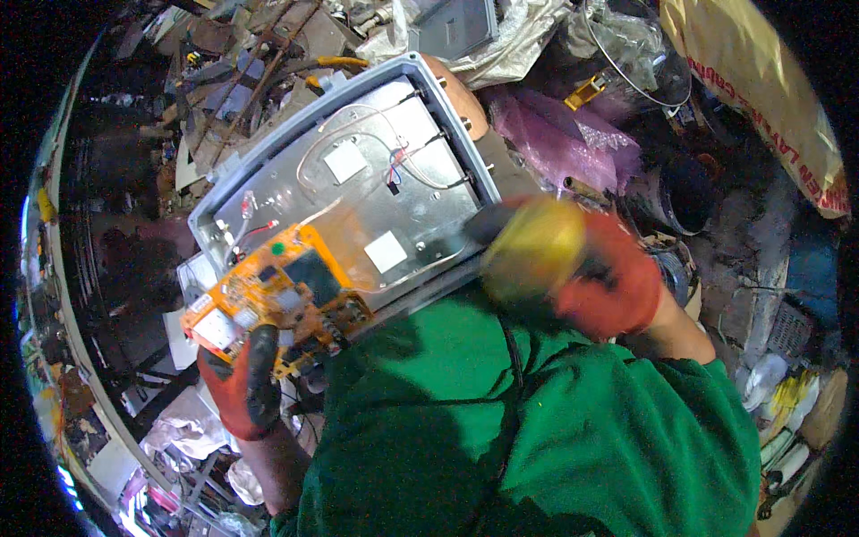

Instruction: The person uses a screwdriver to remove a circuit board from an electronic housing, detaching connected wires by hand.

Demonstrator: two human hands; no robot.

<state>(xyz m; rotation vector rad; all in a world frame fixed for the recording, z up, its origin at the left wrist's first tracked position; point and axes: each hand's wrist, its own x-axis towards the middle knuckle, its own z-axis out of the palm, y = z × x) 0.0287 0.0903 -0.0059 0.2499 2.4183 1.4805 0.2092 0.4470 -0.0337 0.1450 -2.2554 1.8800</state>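
Observation:
My left hand, in a red-and-black work glove, grips an orange circuit board by its lower left end, thumb on top. Chips and metal shields cover the board's face. Behind it lies an open grey enclosure with a shiny metal plate inside. Thin cables and two white square pads cross that plate. At the enclosure's lower right corner, my right hand, in a matching glove, is closed around a rounded yellow thing. Motion smears that thing, so its kind cannot be made out.
Pink bubble wrap and a yellow clip-like piece lie right of the enclosure. A large printed tan sack stands at the upper right. Mixed scrap is heaped at the upper left. A dark cord hangs over my green top.

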